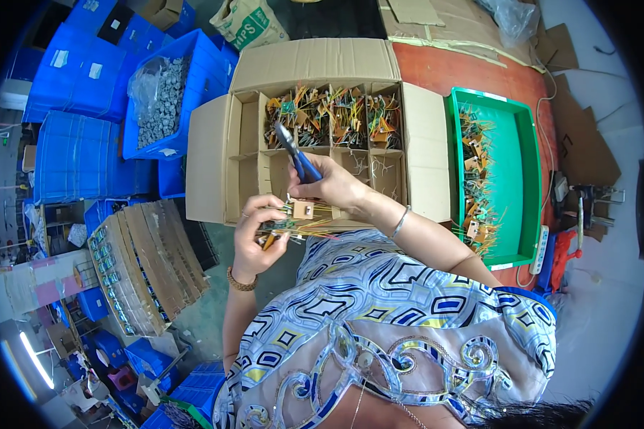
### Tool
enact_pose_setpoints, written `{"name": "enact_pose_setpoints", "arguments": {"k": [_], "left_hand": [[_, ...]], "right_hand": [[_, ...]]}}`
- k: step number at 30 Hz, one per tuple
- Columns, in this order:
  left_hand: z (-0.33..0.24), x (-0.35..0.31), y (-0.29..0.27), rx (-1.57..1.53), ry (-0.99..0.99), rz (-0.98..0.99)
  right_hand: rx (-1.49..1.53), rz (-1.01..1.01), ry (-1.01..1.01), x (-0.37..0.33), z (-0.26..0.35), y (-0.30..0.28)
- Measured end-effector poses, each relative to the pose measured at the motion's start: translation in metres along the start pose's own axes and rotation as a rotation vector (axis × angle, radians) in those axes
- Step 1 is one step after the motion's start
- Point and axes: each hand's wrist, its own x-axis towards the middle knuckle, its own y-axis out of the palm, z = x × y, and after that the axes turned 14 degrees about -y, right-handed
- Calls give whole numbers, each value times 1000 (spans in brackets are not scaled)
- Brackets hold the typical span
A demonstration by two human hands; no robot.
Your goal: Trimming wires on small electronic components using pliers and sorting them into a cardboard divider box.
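Note:
Several small circuit boards with coloured wires [303, 209] are gripped by my left hand [256, 232], its fingers curled round them at the near edge of the carton. In my right hand [330, 184] is a pair of blue-handled pliers [300, 159], jaws tilted up and to the left over the carton. My right fingers are close to the held boards; whether they touch is hard to tell. The open cardboard carton [315, 61] has dividers, and its far compartments hold bunches of wired boards [347, 118]. Some nearer compartments hold only a few loose wires or ties.
On the right, a green tray [511, 179] has more wired boards [476, 182] along its left side, on a red surface [436, 68]. Blue bins [79, 157] are stacked at left, one containing grey parts [163, 96]. A cardboard-divided stack [150, 257] stands lower left.

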Motion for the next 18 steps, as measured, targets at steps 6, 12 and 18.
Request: {"name": "enact_pose_setpoints", "arguments": {"k": [6,12,18], "left_hand": [[24,2,-2,-446,-259,104],[60,6,2,-1012,-333,79],[69,-1,21,-1759,-525,-3]], "right_hand": [[225,-250,10,-6,-26,5],[227,-328,98,2,-30,7],[128,-322,-138,4,-31,9]]}}
